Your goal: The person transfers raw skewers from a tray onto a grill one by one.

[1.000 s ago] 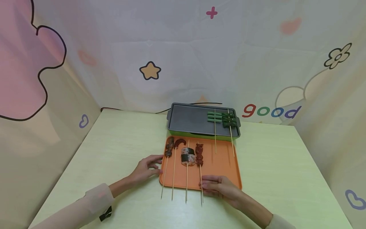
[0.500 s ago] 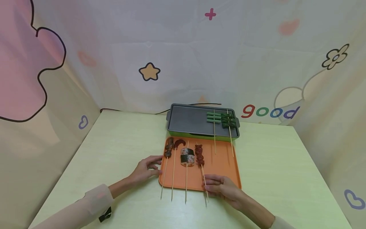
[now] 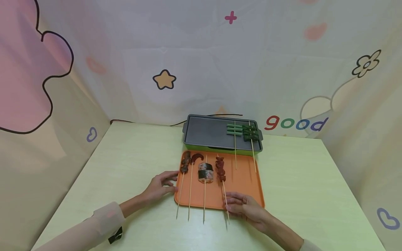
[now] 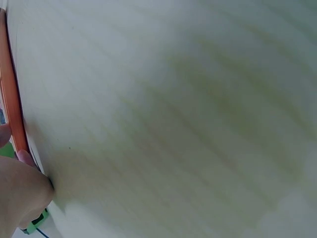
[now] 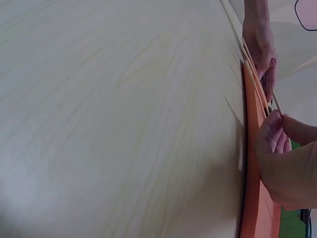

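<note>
In the head view, my right hand (image 3: 249,211) pinches the lower stick of a red meat skewer (image 3: 221,169) between thumb and fingers, above the front edge of the orange tray (image 3: 242,184). The right wrist view shows this pinch close up. My left hand (image 3: 160,186) holds the tray's left edge, with thumb and fingers bent at the rim. On the tray lie a brown mushroom-like skewer (image 3: 185,163), a curled dark-red tentacle-like skewer (image 3: 196,158) and a seaweed-wrapped roll skewer (image 3: 205,172). Their sticks overhang the front edge.
Behind the tray stands a grey grill pan (image 3: 207,130) on a green base. Two green skewers lie at its right: stalk-like pieces (image 3: 234,129) and dark leafy pieces (image 3: 250,133). Their sticks reach over the tray. A patterned cloth (image 3: 201,69) hangs behind the table.
My right hand has moved slightly right, swinging the stick of the red meat skewer rightward so the skewer now slants. My left hand has stayed at the tray's edge.
</note>
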A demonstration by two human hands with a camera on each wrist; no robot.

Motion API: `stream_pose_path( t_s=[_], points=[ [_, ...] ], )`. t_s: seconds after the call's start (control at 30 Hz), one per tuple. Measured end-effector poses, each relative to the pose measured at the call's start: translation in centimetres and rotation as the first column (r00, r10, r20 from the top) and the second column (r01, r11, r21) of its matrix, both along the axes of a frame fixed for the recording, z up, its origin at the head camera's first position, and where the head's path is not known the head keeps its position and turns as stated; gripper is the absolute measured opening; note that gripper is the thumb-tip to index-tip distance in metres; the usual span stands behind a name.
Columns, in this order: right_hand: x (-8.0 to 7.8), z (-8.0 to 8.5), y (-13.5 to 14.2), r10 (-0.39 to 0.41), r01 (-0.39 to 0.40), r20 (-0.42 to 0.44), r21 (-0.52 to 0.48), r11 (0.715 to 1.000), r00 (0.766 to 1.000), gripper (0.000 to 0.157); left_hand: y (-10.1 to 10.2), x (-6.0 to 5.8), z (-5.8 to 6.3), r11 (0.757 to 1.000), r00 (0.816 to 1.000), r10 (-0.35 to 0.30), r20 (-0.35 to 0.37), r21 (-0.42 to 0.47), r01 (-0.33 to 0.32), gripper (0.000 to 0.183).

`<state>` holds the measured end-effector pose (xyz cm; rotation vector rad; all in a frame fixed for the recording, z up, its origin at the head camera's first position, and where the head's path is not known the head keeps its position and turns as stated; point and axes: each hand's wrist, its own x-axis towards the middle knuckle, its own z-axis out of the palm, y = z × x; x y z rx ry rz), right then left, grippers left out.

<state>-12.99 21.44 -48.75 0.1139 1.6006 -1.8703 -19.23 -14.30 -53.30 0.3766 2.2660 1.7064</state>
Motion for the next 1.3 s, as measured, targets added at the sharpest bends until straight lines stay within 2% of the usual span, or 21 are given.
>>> stream_pose_path(
  t_s=[0.8,1.3],
  points=[
    [0.6,0.7,0.2,0.043,-0.04,-0.117,0.028,0.999,0.992,0.062,0.1,0.2,0.1,1.0,1.0,0.018,0.021,-0.021,-0.017,0.061],
    [-1.3,2.2,-0.8,0.041,-0.011,-0.27,0.114,0.993,0.962,0.063,0.1,0.1,0.3,1.0,1.0,0.008,0.015,-0.006,-0.008,0.061]
  ],
)
